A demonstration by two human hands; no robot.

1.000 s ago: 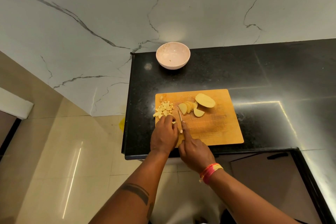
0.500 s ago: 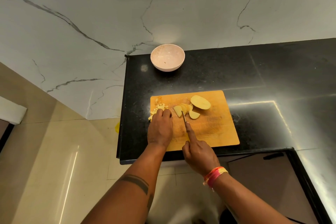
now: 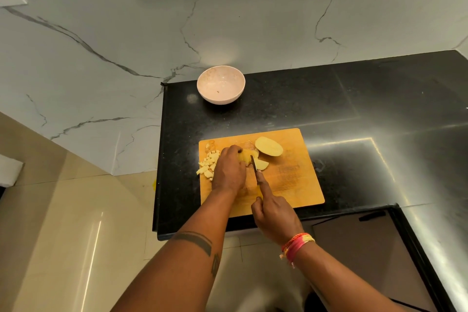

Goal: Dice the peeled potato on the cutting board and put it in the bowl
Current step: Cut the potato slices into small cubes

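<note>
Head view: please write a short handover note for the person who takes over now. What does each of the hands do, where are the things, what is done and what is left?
Left hand: pressing down a stack of yellow potato slices on the orange wooden cutting board.
Right hand: gripping a small knife, blade at the slices.
Done: small pile of diced potato cubes at the board's left edge.
Left: dice the slices and the large potato half, then move everything into the pale round bowl, which holds no potato yet, behind the board on the black counter.

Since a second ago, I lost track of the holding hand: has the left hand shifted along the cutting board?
Yes. The left hand has moved right across the cutting board, off the diced pile at the left edge, onto the potato slices beside the knife.
</note>
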